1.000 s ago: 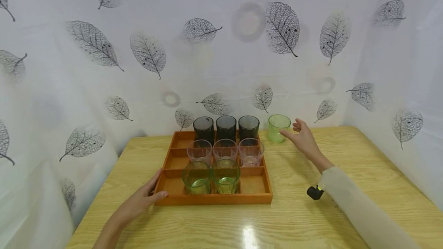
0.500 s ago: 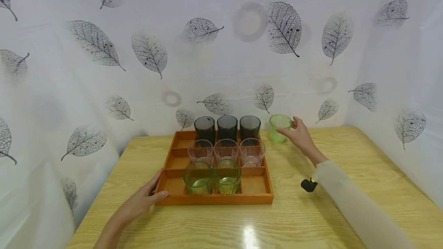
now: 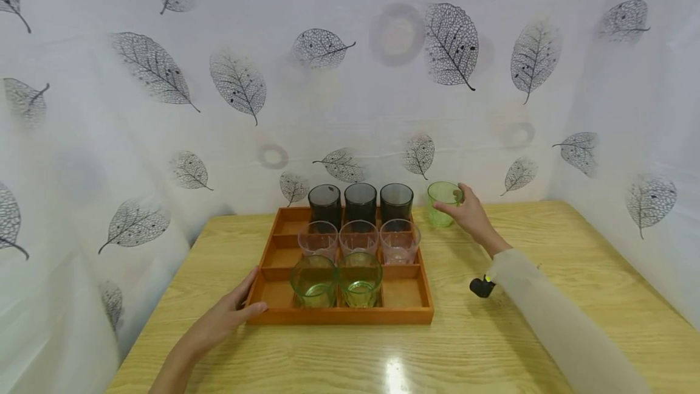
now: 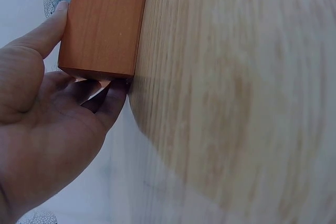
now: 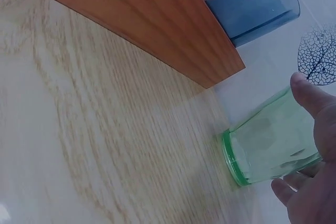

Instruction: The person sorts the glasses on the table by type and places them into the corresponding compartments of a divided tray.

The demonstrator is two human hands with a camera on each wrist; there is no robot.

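My right hand [image 3: 473, 217] is around a light green glass [image 3: 437, 219] that stands upright on the table, just right of the tray's back corner. Its thumb lies on the near side, and some fingertips show through the glass from behind. The left hand [image 3: 219, 316] grips the front left corner of a compartmented wooden tray [image 3: 339, 317], thumb over the front edge, fingers at the left side; the left wrist view shows them curled against the wood [image 4: 105, 24]. Two green glasses [image 3: 360, 284] stand in the tray's front row, three pinkish clear glasses [image 3: 400, 245] in the middle, three dark grey glasses [image 3: 396, 202] at the back.
The light wood-grain table [image 3: 306, 357] bears the tray. A white curtain [image 3: 350, 96] printed with grey leaves hangs behind and at both sides. Under the right sleeve [image 3: 552, 315] a small black device [image 3: 481, 287] shows at the wrist.
My right hand has moved left and closed around the light green glass, which stays where it stood. The left hand keeps its grip on the tray corner.
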